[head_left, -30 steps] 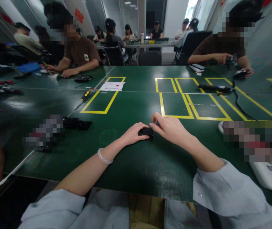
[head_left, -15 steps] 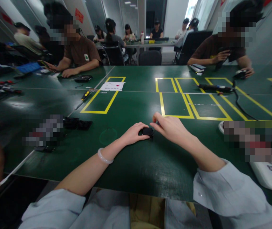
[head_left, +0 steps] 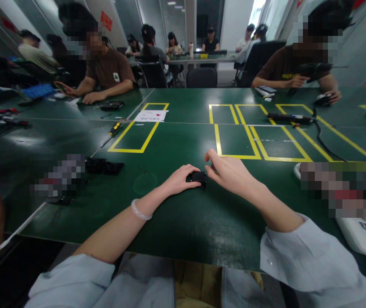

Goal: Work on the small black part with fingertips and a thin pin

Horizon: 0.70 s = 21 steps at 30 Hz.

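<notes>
A small black device (head_left: 198, 176) with a dark glossy face rests on the green table (head_left: 183, 222), near the middle. My left hand (head_left: 181, 179) grips it from the left, thumb on the near side and fingers on the far side. Just right of the device is my right hand (head_left: 229, 171), its thumb and curled index finger apart, with nothing seen between them. The other fingers of that hand are mostly hidden behind it.
Yellow tape frames (head_left: 128, 150) mark the table farther off. A screwdriver (head_left: 114, 130) and a paper sheet (head_left: 151, 116) lie at the back left. A black cylindrical tool (head_left: 288, 118) with a cable is at the back right. Two people sit opposite; one holds a drill (head_left: 314, 70).
My right hand's thumb and index finger have spread a little farther apart. The person at the right has turned the drill sideways. My left hand and the black device look unchanged.
</notes>
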Available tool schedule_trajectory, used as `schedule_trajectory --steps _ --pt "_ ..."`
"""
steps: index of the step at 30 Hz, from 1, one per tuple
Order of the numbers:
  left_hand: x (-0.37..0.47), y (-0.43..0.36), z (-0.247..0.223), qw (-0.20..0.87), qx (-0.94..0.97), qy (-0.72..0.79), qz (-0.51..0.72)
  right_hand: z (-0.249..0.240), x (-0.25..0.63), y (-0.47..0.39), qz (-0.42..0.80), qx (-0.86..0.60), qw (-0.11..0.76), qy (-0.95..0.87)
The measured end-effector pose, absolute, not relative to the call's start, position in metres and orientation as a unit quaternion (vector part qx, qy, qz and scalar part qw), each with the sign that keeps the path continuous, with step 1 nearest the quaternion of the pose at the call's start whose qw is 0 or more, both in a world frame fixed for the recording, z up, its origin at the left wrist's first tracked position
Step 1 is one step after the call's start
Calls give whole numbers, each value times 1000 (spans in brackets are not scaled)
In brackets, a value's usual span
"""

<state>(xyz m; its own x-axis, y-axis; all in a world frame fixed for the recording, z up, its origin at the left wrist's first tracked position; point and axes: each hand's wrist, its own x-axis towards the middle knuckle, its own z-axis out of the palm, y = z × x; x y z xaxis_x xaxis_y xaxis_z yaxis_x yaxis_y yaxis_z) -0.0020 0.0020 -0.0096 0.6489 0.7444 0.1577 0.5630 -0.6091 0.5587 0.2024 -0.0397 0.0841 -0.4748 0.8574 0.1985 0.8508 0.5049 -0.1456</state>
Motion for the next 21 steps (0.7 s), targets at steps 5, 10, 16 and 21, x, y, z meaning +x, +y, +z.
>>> schedule_trajectory --steps 5,10,16,21 --pt "-2 2 -9 243 875 374 190 82 202 -37 6 -502 106 -858" --pt "-3 2 -9 242 876 371 190 82 203 -39 17 -497 130 -858" --pt "-3 3 -11 236 876 373 195 83 202 -40 24 -497 125 -858" --pt "-3 2 -10 245 874 371 195 83 202 -38 10 -503 105 -858"
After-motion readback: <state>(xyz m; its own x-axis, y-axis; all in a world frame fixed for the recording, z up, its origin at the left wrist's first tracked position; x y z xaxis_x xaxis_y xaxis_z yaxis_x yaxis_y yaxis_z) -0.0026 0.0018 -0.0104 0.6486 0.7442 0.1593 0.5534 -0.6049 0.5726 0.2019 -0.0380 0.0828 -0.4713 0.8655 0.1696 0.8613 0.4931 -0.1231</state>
